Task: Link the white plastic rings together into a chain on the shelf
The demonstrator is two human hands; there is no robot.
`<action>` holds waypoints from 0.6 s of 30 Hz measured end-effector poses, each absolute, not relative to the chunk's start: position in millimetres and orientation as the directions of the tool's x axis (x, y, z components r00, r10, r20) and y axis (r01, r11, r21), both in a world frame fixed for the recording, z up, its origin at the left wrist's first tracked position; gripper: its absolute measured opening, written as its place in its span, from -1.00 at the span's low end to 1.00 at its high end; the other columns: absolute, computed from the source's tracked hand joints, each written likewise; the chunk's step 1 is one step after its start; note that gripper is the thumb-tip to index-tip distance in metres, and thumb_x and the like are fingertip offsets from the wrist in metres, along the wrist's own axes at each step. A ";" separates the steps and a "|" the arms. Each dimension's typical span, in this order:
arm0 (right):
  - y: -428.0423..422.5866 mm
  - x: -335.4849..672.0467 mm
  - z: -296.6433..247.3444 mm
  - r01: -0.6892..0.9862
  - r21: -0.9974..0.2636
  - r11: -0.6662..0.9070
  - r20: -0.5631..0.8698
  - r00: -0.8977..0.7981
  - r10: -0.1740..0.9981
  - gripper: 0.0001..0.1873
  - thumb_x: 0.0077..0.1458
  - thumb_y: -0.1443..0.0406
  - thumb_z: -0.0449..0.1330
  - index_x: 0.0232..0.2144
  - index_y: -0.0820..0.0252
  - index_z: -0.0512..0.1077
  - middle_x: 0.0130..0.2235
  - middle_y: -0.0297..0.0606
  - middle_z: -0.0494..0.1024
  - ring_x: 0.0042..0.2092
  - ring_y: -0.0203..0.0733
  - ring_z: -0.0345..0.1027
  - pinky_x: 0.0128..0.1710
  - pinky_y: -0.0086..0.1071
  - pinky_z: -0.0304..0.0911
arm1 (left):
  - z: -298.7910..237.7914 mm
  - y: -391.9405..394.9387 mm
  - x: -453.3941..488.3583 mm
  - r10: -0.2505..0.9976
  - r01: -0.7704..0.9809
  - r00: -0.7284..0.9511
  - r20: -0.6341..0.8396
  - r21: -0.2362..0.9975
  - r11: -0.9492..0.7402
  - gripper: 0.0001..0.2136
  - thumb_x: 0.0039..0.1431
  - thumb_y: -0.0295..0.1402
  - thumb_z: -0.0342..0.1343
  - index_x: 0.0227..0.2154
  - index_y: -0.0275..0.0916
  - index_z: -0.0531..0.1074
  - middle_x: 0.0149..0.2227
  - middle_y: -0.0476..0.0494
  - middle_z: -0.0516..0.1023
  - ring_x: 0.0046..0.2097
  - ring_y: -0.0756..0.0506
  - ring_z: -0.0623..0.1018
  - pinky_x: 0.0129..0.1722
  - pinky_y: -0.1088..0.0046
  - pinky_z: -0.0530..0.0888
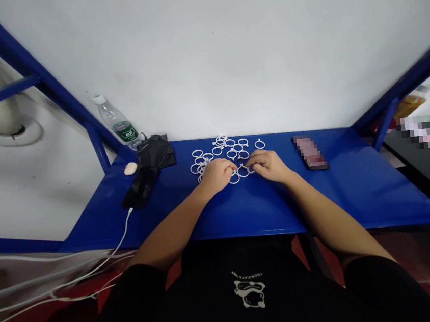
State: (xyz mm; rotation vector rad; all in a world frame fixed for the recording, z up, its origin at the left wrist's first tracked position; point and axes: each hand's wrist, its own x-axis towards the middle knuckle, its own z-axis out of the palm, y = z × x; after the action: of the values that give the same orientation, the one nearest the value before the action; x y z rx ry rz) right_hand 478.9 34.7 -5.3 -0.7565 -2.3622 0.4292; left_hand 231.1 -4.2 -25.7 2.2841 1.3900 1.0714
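Observation:
Several white plastic rings point(226, 148) lie scattered on the blue table point(243, 209) near the wall. My left hand point(216, 174) rests curled on the table at the pile's near left, fingers pinched on a white ring point(234, 178). Opposite it, my right hand point(271, 166) has its fingers closed, pinching another white ring point(243, 171) between the two hands. The two rings touch or overlap; I cannot tell whether they are linked.
A black phone point(140, 188) on a white charging cable point(121, 237) lies at the left, beside a black pouch point(155, 151), a small cream object point(131, 168) and a water bottle point(117, 122). Another phone point(310, 152) lies at the right. Blue frame bars rise at both sides.

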 end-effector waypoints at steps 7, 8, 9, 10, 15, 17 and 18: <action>33.2 474.9 -7.9 0.437 -0.430 0.790 0.373 -0.711 0.596 -0.55 0.19 0.43 0.04 -0.08 0.15 0.68 -0.19 -0.19 0.67 -0.19 -0.14 0.53 -0.12 -0.26 0.41 | -35.7 -3.4 233.0 0.799 0.622 0.318 0.510 0.524 -0.582 -0.65 0.21 -0.62 0.07 -0.11 -0.13 0.65 -0.07 -0.07 0.73 -0.02 -0.13 0.68 0.08 0.18 0.60; 33.2 474.2 -9.0 0.435 -0.429 0.791 0.368 -0.716 0.593 -0.53 0.19 0.44 0.03 -0.02 0.16 0.66 -0.16 -0.18 0.68 -0.17 -0.12 0.54 -0.09 -0.25 0.42 | -35.9 -3.5 233.5 0.792 0.615 0.325 0.517 0.521 -0.592 -0.67 0.22 -0.60 0.09 -0.13 -0.13 0.65 -0.06 -0.07 0.73 -0.01 -0.13 0.67 0.08 0.18 0.59; 33.3 473.6 -10.2 0.433 -0.433 0.791 0.366 -0.717 0.593 -0.50 0.18 0.44 0.03 0.03 0.17 0.64 -0.14 -0.16 0.69 -0.14 -0.11 0.54 -0.07 -0.24 0.42 | -35.6 -3.6 233.9 0.785 0.611 0.332 0.523 0.515 -0.601 -0.71 0.23 -0.58 0.11 -0.15 -0.13 0.65 -0.06 -0.08 0.73 -0.01 -0.13 0.67 0.09 0.17 0.59; 33.2 473.0 -11.3 0.432 -0.440 0.787 0.367 -0.714 0.597 -0.48 0.18 0.44 0.03 0.07 0.18 0.62 -0.10 -0.15 0.69 -0.12 -0.10 0.55 -0.04 -0.23 0.43 | -34.8 -3.7 234.4 0.779 0.609 0.338 0.529 0.508 -0.609 -0.75 0.26 -0.56 0.13 -0.17 -0.13 0.64 -0.06 -0.08 0.73 -0.02 -0.13 0.66 0.09 0.16 0.58; 30.7 469.6 -14.9 0.445 -0.475 0.759 0.385 -0.670 0.635 -0.50 0.22 0.42 0.05 0.13 0.15 0.57 -0.02 -0.15 0.70 -0.06 -0.09 0.59 -0.01 -0.23 0.45 | -28.6 -6.2 236.4 0.780 0.620 0.372 0.504 0.491 -0.612 -0.91 0.35 -0.40 0.21 -0.22 -0.13 0.62 -0.11 -0.07 0.72 -0.05 -0.14 0.65 0.08 0.14 0.53; 29.3 467.9 -15.4 0.426 -0.478 0.768 0.383 -0.686 0.619 -0.52 0.24 0.40 0.06 0.13 0.13 0.57 -0.04 -0.17 0.71 -0.08 -0.10 0.59 -0.02 -0.24 0.45 | -27.1 -7.3 236.9 0.789 0.630 0.389 0.476 0.488 -0.605 -0.95 0.34 -0.37 0.25 -0.22 -0.13 0.62 -0.11 -0.07 0.72 -0.05 -0.15 0.64 0.08 0.14 0.52; 29.0 467.2 -15.7 0.414 -0.474 0.778 0.383 -0.698 0.605 -0.53 0.25 0.38 0.08 0.14 0.12 0.57 -0.04 -0.17 0.71 -0.07 -0.09 0.59 -0.02 -0.22 0.45 | -26.8 -7.6 237.1 0.793 0.636 0.392 0.466 0.486 -0.600 -0.95 0.33 -0.36 0.26 -0.21 -0.13 0.62 -0.11 -0.07 0.71 -0.05 -0.15 0.64 0.08 0.14 0.51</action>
State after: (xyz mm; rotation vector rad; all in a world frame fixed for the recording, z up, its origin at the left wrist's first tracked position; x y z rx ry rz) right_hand 467.2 29.0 -15.7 -0.7598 -2.4391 0.4820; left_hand 237.1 -7.6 -26.8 2.4216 1.2669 1.0020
